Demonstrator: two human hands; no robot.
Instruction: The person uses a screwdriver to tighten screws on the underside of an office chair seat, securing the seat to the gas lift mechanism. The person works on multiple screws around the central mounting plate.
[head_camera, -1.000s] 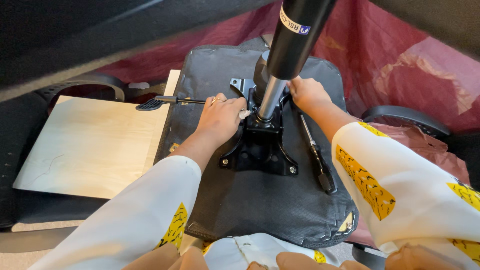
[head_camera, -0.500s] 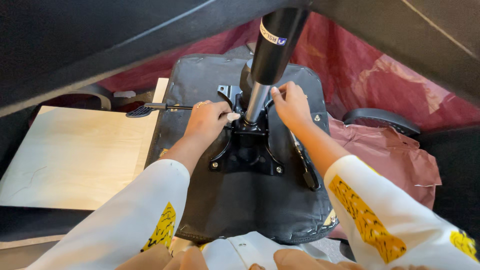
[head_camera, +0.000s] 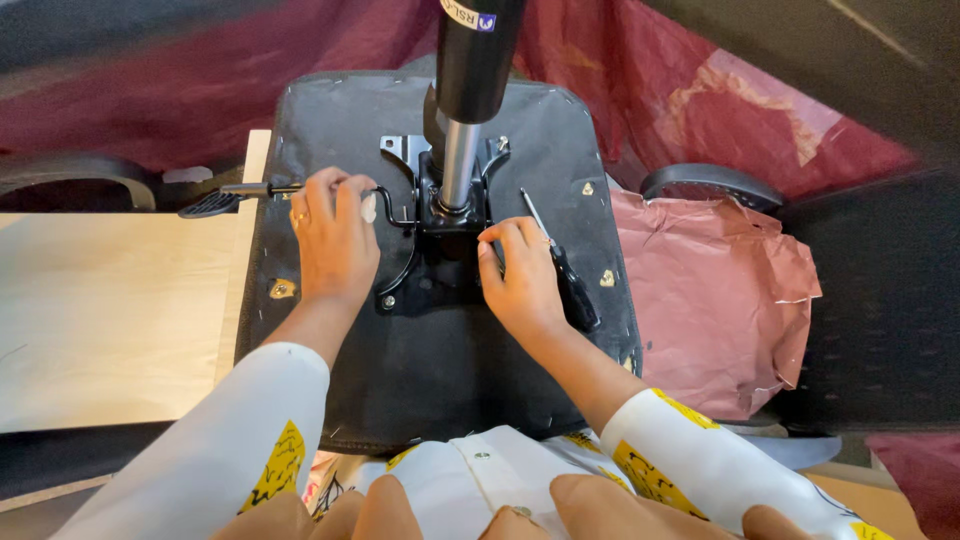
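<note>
The fingers of the left hand are curled down narrow over the bent wire part of the black lever, whose flat paddle end sticks out past the knuckles over the pale wooden board; whether they truly grip it or only press on it I cannot tell. The fingers of the right hand are bent too, tips resting on the edge of the black metal mechanism plate just below the gas cylinder, holding nothing that I can see. A black-handled screwdriver lies just beside the outer edge of those fingers, on the upturned dark seat base. Half a second ago both hands sat higher, pressed close against the foot of the cylinder; now they have slid back toward the person, the left onto the lever, the right down to the plate's side, and the cylinder stands free between them. Beyond the right fingers crumpled reddish paper lies beside a black armrest.
</note>
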